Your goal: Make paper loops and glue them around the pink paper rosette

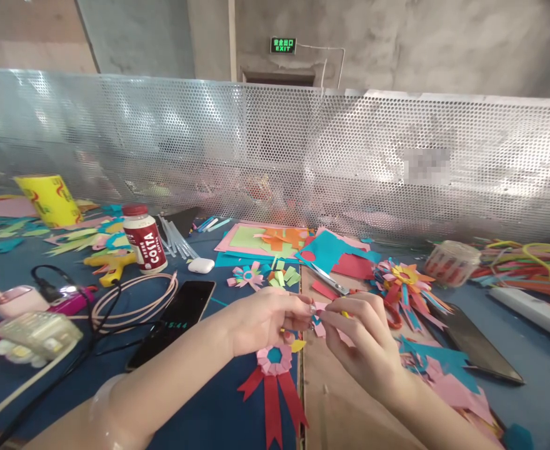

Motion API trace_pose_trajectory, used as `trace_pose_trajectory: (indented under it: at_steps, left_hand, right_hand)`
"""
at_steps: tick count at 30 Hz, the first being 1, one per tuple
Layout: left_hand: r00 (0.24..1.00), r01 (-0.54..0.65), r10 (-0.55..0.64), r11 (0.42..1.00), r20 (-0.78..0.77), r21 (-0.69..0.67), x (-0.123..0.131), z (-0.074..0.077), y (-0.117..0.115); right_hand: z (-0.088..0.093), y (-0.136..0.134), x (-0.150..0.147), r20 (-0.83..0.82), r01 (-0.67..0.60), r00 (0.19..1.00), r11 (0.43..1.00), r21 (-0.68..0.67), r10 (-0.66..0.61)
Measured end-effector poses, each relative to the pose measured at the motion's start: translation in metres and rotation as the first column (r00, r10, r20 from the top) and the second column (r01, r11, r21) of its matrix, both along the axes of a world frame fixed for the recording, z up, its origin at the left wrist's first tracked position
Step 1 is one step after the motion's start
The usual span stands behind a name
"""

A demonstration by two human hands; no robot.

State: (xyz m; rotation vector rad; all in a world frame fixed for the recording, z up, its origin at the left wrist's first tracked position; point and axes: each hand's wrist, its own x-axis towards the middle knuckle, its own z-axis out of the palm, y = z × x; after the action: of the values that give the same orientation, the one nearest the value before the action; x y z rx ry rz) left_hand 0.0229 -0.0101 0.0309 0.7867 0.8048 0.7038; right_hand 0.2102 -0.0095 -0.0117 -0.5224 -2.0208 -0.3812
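My left hand [265, 322] and my right hand [362, 337] meet above the table, both pinching a small folded pink paper piece [320, 315] between fingertips. Just below them lies a pink paper rosette with red ribbon tails [274, 369] on the blue table cover. A brown board [322, 387] lies under my right hand. A multicoloured paper flower [404, 281] lies beyond my right hand, and a smaller pink and blue one [248, 275] lies beyond my left. Scissors [331, 280] rest on the board's far end.
A Costa bottle [144, 239], white earbud case [200, 265], black phone [174, 319], pink cable coil [139, 300] and yellow cup [50, 199] stand at left. Coloured paper sheets [275, 240] lie ahead. Another phone [479, 344] and plastic tub [450, 262] sit right. A perforated metal screen [275, 150] backs the table.
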Motion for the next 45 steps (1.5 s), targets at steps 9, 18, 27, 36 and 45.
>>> trace_pose_trajectory:
  at_steps: [9, 18, 27, 36, 45]
  left_hand:
    - [1.000, 0.001, -0.001, 1.000, 0.011, -0.027, 0.0009, -0.0003, 0.0002]
    - [0.999, 0.015, -0.012, 0.997, 0.038, -0.082, 0.0010, -0.0003, 0.0002]
    - [0.997, 0.047, -0.040, 0.993, 0.062, -0.111, 0.0012, -0.0001, 0.0010]
    - [0.998, 0.051, -0.045, 0.992, 0.049, -0.119, 0.0017, 0.0007, 0.0007]
    - [0.994, 0.102, -0.097, 0.992, 0.058, -0.073, 0.0006, 0.0005, 0.0003]
  right_hand:
    - [-0.0009, 0.0014, 0.0016, 0.017, -0.011, 1.000, 1.000, 0.009, 0.011]
    - [-0.0009, 0.0005, 0.0028, 0.030, -0.028, 0.999, 1.000, 0.012, 0.028]
    - [-0.0006, 0.0006, 0.0041, 0.028, -0.019, 0.999, 0.999, 0.043, 0.018]
    - [-0.0018, 0.0006, 0.0046, 0.037, -0.020, 0.999, 0.998, 0.056, 0.017]
    - [-0.0016, 0.0012, 0.0038, 0.032, -0.023, 0.999, 0.999, 0.046, 0.021]
